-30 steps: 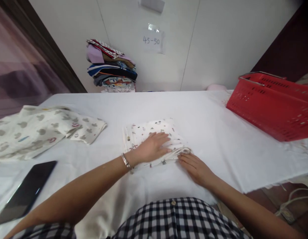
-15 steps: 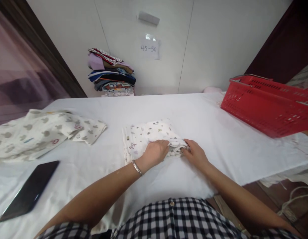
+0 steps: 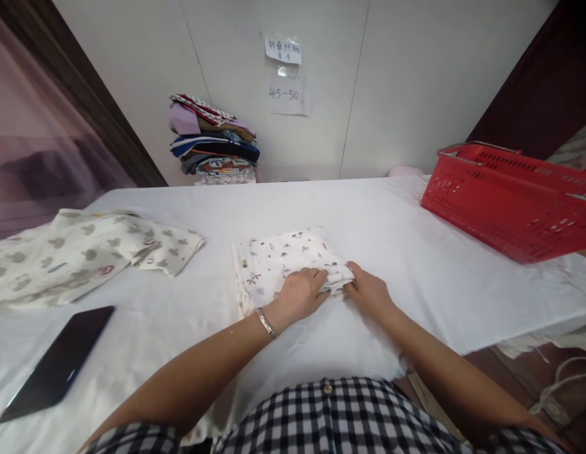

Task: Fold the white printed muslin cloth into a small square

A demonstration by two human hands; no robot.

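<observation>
The folded printed cloth (image 3: pixel 283 258) lies on the white surface (image 3: pixel 392 233), and both hands pinch its near edge: the left hand (image 3: pixel 299 293) curled over the stacked layers, the right hand (image 3: pixel 368 293) just beside it, clamping the near right corner. The grip takes only the edge, so the lower layers could slip free and the fold fan open, more so if one hand pulls harder than the other. Far to the right of the right hand sits a red basket (image 3: pixel 505 208); its inside is turned away, so whether it holds anything cannot be told. Left of the left hand lie a loose patterned cloth (image 3: pixel 84 252) and a dark phone (image 3: pixel 56 362).
</observation>
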